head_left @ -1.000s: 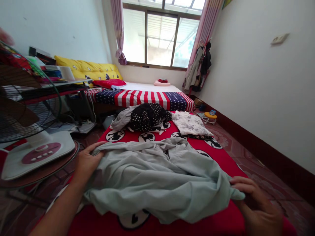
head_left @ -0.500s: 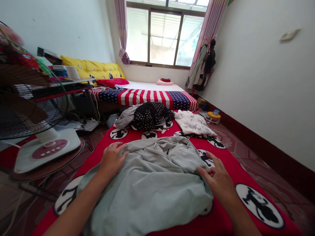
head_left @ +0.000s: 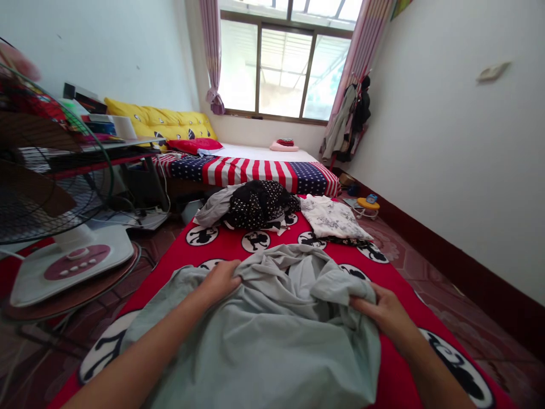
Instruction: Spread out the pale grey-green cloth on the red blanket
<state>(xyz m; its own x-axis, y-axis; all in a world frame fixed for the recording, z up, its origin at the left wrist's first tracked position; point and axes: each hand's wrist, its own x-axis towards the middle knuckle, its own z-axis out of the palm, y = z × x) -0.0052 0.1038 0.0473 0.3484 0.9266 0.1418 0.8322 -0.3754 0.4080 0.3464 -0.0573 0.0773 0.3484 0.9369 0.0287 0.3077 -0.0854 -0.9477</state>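
Note:
A pale grey-green garment (head_left: pixel 255 335) lies rumpled across the red cover in front of me, its exact kind hard to make out. My left hand (head_left: pixel 222 279) pinches its upper edge left of the middle. On the right, my right hand (head_left: pixel 378 307) grips a bunched fold, thumb on top and fingers behind the cloth. Between the hands the fabric gathers into loose folds around an opening. Farther back sits a heap of black dotted clothing (head_left: pixel 259 204) with a grey piece beside it. To its right lies a folded white floral garment (head_left: pixel 334 218).
The red cover (head_left: pixel 170 255) bears round black-and-white figures. At left, a fan (head_left: pixel 72 255) stands on a round stool, near a cluttered desk (head_left: pixel 123 142). A bed with a striped, starred cover (head_left: pixel 251 170) is behind. A small yellow stool (head_left: pixel 368 203) stands at right.
My left hand has moved right and closed on the garment's edge. My right hand, loosely at the cloth before, now grips a fold. The cloth between them is lifted and more bunched.

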